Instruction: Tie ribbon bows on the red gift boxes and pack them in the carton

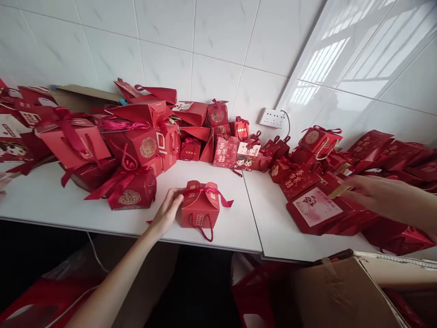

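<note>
A small red gift box (200, 214) with gold print, a ribbon bow on top and a twisted rope handle sits upright on the white table. My left hand (168, 213) grips it by its left side, thumb toward me and fingers partly hidden behind. Over on the right, my right hand (363, 193) reaches above a pile of red boxes, fingers pinched together. A small yellowish thing shows at its fingertips, too small to name. Just beneath lies a red box (317, 207) with a pink picture of a couple on its face.
Many red gift boxes (131, 191) are heaped along the white table (218, 243) by the tiled wall. A power strip (272, 118) hangs behind. Below the right edge stands an open cardboard box (327, 291). Part of another hand (3, 184) shows at far left.
</note>
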Demonstrator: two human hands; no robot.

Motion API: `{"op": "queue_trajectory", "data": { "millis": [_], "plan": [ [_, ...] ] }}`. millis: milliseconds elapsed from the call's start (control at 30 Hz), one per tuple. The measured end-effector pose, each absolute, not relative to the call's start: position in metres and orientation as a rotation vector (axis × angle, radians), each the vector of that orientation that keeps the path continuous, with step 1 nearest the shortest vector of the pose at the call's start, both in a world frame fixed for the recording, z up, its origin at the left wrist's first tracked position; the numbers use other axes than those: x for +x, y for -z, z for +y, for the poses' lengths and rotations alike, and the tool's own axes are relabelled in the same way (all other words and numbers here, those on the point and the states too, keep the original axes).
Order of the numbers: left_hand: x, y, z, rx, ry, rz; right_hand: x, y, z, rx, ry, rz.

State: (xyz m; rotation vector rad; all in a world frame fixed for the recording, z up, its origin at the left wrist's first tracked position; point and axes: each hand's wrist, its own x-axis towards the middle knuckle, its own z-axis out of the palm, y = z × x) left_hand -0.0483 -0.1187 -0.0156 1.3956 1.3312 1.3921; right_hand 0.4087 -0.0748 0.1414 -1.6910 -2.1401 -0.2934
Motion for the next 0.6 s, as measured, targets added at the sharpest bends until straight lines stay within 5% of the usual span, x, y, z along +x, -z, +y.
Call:
{"op": "queue_trajectory", "data": {
  "millis": [133, 267, 467, 600],
  "plan": [
    [-0.057, 0.008, -0.121, 1.463, -1.258, 1.420, 0.273, -0.124, -0.082, -1.233, -0.413, -2.687],
    [-0.072, -0.001, -0.123, 1.547, -1.035, 1.334, 0.186, -0.104, -0.061, -1.340, -0.711, -2.729],
    [-0.097, -0.005, -0.128, 1.526, -0.986, 1.234, 0.159, -0.086, -0.025, -1.280, -1.682, -2.447],
    [-0.117, -0.012, -0.137, 1.452, -1.018, 1.162, 0.169, -0.069, -0.026, -1.105, -1.890, -2.292]
  ]
}}
